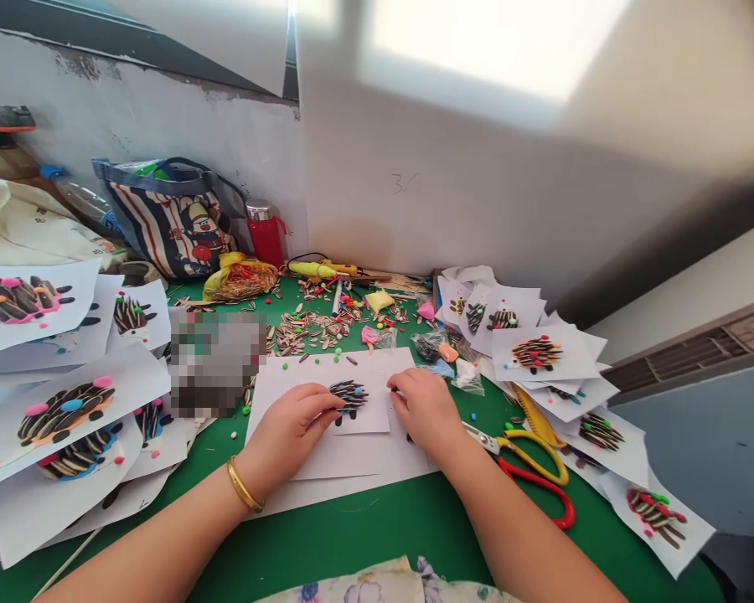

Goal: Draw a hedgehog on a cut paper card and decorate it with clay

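Note:
In the head view, a hedgehog-like figure [349,399] of striped sunflower seeds and blue clay sits on a small white card [370,423]. That card lies on larger white paper sheets [276,494]. My left hand [292,431], with a gold bangle [242,486] at the wrist, rests at the figure's left edge. Its thumb and forefinger are closed together; whatever lies between them is hidden. At the card's right edge, the fingers of my right hand [426,412] pinch a small black piece, seemingly clay [394,389]. Another dark bit shows under that hand.
Yellow-and-red scissors [534,469] lie right of my right hand. Finished seed cards stand piled left [69,410] and right [534,356]. Loose sunflower seeds [307,331], clay bags [468,377], a yellow glue gun [314,269], a red flask [265,239] and a striped bag [169,222] line the back.

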Motion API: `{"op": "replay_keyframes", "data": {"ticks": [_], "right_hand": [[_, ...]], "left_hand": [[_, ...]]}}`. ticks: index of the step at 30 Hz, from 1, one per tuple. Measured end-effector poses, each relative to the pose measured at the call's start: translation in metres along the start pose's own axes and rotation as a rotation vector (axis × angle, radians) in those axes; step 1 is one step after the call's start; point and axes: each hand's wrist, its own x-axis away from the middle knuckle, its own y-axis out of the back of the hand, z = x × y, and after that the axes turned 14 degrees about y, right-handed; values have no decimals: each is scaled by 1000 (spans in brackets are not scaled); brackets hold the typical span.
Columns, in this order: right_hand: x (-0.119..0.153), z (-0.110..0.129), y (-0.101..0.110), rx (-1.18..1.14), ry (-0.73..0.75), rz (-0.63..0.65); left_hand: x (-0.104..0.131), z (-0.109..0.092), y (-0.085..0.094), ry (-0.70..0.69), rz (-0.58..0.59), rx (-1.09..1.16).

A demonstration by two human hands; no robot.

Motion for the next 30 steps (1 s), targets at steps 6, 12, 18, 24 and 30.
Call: {"op": "replay_keyframes", "data": {"ticks": [6, 12, 18, 24, 30], "right_hand": [[0, -10, -2, 72, -17, 21], [-1, -19, 16, 60, -35, 26], [7, -55, 40, 162, -182, -65], [18, -88, 46, 192, -326, -92], [20, -88, 32, 187, -204, -33]], "left_hand": [[0, -6, -4, -26, -11, -24], [3, -31, -5, -53, 19, -93], [-2, -66, -31, -246, 186, -419], [-19, -82, -58, -321, 148, -677], [-20, -81, -66, -286, 89, -621]]}}
